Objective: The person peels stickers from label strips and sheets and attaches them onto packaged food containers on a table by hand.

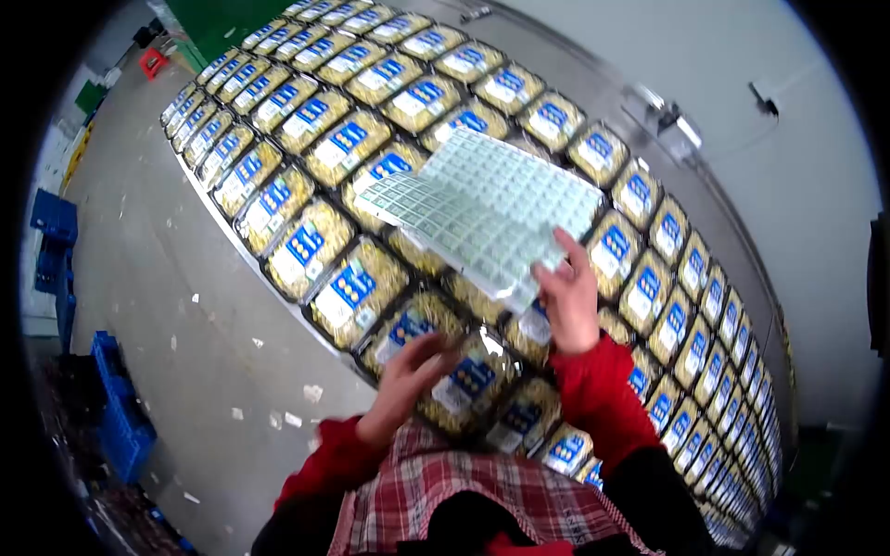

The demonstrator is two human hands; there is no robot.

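My right hand (570, 295) grips sheets of small pale green labels (510, 199) by their near corner. The sheets lie over several packed trays, and one sheet's left part curls up. My left hand (408, 382) is over a clear-lidded black tray (468, 380) at the near edge, its fingers stretched out and somewhat blurred. I see nothing between them. The tray holds yellowish shredded food and bears a blue and white label. Whether the left fingertips touch the lid I cannot tell.
Rows of similar trays (348, 148) cover the long table on both sides. Blue crates (120, 408) stand on the floor at the left, where paper scraps (313, 394) lie scattered. A red stool (153, 63) is far left. A wall (742, 139) with metal fittings (677, 130) runs behind the table.
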